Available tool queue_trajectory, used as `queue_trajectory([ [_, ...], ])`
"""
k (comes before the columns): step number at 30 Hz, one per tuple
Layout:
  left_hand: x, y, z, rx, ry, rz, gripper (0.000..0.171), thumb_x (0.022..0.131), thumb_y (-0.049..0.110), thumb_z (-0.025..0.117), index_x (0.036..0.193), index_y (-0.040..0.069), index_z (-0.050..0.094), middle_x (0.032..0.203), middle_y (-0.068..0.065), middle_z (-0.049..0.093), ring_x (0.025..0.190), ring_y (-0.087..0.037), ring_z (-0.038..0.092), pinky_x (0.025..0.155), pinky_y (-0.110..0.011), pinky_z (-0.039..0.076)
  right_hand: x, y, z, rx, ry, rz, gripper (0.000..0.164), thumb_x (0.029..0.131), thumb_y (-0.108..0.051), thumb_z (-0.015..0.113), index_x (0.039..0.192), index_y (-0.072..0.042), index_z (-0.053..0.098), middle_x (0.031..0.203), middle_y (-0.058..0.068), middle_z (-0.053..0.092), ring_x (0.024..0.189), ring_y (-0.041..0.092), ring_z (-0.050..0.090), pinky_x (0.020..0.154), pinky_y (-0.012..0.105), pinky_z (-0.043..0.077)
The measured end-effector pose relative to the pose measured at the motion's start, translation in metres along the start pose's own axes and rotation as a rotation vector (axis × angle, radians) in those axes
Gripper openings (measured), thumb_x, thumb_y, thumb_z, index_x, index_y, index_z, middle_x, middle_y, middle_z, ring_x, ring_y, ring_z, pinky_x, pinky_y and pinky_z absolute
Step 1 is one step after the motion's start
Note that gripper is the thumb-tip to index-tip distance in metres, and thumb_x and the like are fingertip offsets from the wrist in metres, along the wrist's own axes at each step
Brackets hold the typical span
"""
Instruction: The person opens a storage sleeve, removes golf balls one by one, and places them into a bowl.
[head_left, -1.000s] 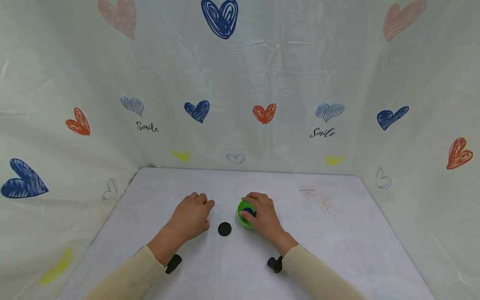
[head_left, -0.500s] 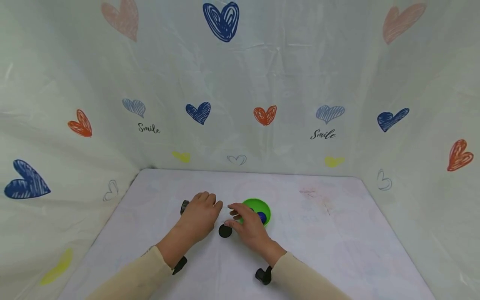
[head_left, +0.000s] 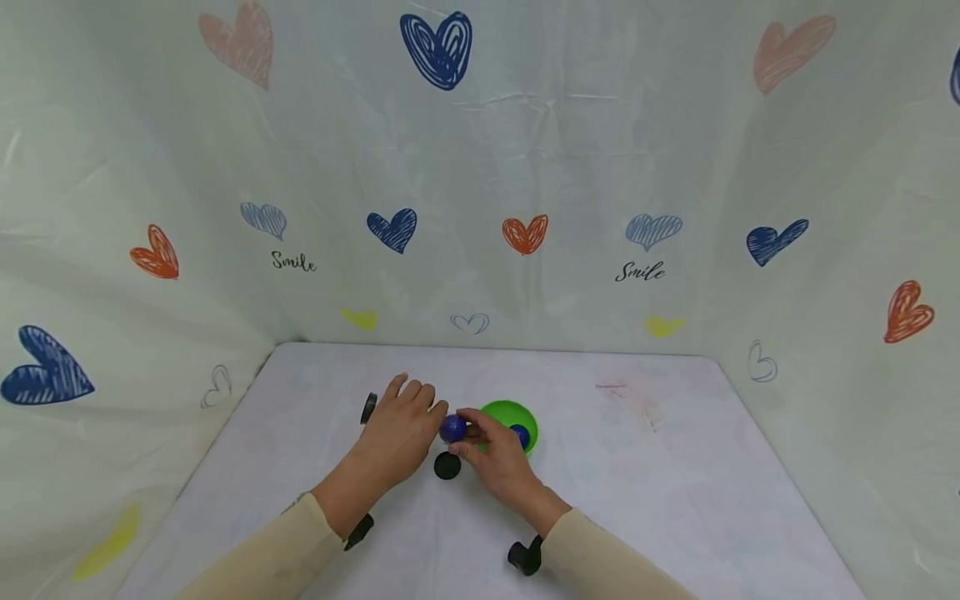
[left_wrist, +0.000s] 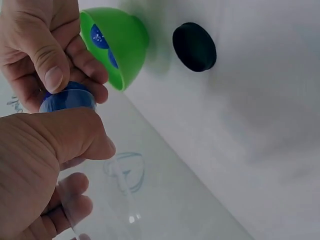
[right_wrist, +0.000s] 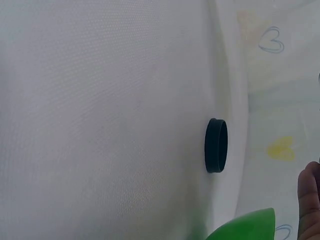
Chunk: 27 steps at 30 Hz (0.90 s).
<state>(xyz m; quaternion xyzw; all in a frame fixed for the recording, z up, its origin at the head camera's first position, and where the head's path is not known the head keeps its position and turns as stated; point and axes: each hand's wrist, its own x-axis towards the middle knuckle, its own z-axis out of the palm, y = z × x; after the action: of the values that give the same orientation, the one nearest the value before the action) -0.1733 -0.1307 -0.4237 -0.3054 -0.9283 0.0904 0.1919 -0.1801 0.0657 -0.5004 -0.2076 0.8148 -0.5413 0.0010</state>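
My left hand [head_left: 401,429] holds a clear tube [left_wrist: 75,212] sideways; most of it is hidden by the hand or hard to see. My right hand [head_left: 498,458] pinches a blue ball [head_left: 453,428] with thumb and fingers at the tube's right end. The left wrist view puts the ball partly behind the clear rim. Just behind the right hand is a green bowl [head_left: 510,409] with blue balls [head_left: 521,435] in it. A round black cap [head_left: 447,466] lies on the table in front of the hands.
A black disc [head_left: 368,408] shows at the left hand's far side; whether it joins the tube cannot be told. The white table [head_left: 637,500] ends at a hanging sheet [head_left: 585,300] printed with hearts. Black wrist cameras [head_left: 525,557] sit under the forearms.
My right hand has come from the bowl leftward to my left hand, and a blue ball now shows in its fingers. The left hand has shifted slightly right, exposing the black disc.
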Motion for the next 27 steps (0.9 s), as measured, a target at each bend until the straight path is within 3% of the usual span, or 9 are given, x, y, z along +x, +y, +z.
queue_trajectory([
  [13, -0.002, -0.001, -0.002, -0.019, -0.045, -0.025, 0.037, 0.085, 0.015, 0.086, 0.119, 0.007, 0.074, 0.108, -0.01, 0.067, 0.105, -0.031, 0.063, 0.117, -0.058, 0.043, 0.0, -0.004, -0.001, -0.039, -0.002, -0.033, 0.055, 0.093, -0.016, 0.082, 0.142, -0.009, 0.056, 0.123, 0.005, 0.071, 0.105, 0.02, 0.075, 0.092, 0.029, 0.06],
  [18, -0.002, -0.002, -0.002, -0.019, -0.037, -0.037, 0.037, 0.086, 0.014, 0.085, 0.12, 0.008, 0.074, 0.108, -0.009, 0.068, 0.105, -0.03, 0.064, 0.118, -0.057, 0.042, 0.002, -0.005, -0.005, -0.06, 0.011, -0.063, 0.051, 0.093, -0.014, 0.082, 0.137, -0.008, 0.056, 0.125, 0.009, 0.071, 0.106, 0.023, 0.075, 0.093, 0.037, 0.062],
  [27, -0.003, -0.002, 0.0, -0.025, -0.016, -0.036, 0.037, 0.085, 0.012, 0.083, 0.119, 0.006, 0.071, 0.108, -0.01, 0.07, 0.106, -0.03, 0.066, 0.119, -0.057, 0.042, 0.005, -0.003, -0.01, -0.199, 0.079, -0.094, 0.048, 0.09, -0.021, 0.087, 0.131, -0.015, 0.063, 0.134, 0.002, 0.05, 0.125, 0.028, 0.059, 0.103, 0.045, 0.057],
])
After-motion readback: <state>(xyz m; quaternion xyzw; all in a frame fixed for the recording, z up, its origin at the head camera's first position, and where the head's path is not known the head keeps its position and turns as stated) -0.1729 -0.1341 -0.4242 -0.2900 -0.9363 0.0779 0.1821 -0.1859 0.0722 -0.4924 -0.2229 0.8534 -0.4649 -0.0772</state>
